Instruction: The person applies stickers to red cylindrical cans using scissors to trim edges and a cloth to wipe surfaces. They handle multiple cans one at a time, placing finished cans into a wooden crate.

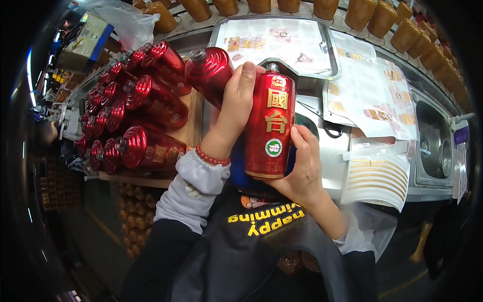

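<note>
Squarely between the two hands, the glossy red cylindrical bottle (269,116) sits in the middle of my head view, raised toward the camera and on the near side of the metal tray (334,53). What matters most to me is how the fingers meet its length: my right hand (303,168) is at the near right end, thumb laid along the right side and the other fingers passing beneath the base, curled only as far as the bottle's width allows, so it plainly has hold. My left hand (239,95) is by the far left shoulder, thumb raised and apart from the other fingers, which go behind the bottle; I can't make out how firmly they grip. Neither hand is the nearer one overall, the right being closer to the base and the left to the neck. As for heading, the long axis runs near to far, the neck pointing far and leaning slightly right, the gold-lettered front facing me. Left of my left hand is a second red bottle (210,65); whether they touch, I can't judge.
</note>
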`<state>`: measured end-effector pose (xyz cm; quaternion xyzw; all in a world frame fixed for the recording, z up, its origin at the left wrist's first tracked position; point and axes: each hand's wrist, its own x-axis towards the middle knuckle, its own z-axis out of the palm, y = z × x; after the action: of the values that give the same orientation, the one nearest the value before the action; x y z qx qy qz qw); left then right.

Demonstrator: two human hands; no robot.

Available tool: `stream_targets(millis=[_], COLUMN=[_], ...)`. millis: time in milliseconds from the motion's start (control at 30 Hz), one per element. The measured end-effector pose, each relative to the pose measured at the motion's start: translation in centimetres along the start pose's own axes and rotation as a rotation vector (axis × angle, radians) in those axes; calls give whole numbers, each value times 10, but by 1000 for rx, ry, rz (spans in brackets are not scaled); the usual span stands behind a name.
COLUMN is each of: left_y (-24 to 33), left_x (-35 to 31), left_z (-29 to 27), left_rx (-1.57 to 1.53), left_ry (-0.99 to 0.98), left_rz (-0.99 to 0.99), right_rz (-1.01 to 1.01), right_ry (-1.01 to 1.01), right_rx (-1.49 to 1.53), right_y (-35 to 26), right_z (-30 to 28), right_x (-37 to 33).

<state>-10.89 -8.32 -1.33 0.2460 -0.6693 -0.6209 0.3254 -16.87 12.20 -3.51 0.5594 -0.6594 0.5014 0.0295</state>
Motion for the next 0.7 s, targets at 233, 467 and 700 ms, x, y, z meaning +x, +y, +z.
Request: stream_targets(millis=[233,467,700], left_y=[21,20,1], left_x=[-88,-134,-133], left_z=[-5,-32,-32], left_rx=[319,882,883], left_ry=[-84,-342,-244], left_rz=[127,243,282], right_rz=[-7,-86,-130], right_ry=[-66,-58,-67], right_rx=[69,159,175], right_y=[5,15,15], right_z=[-8,-15,-16], right_x=[-2,-10,-11])
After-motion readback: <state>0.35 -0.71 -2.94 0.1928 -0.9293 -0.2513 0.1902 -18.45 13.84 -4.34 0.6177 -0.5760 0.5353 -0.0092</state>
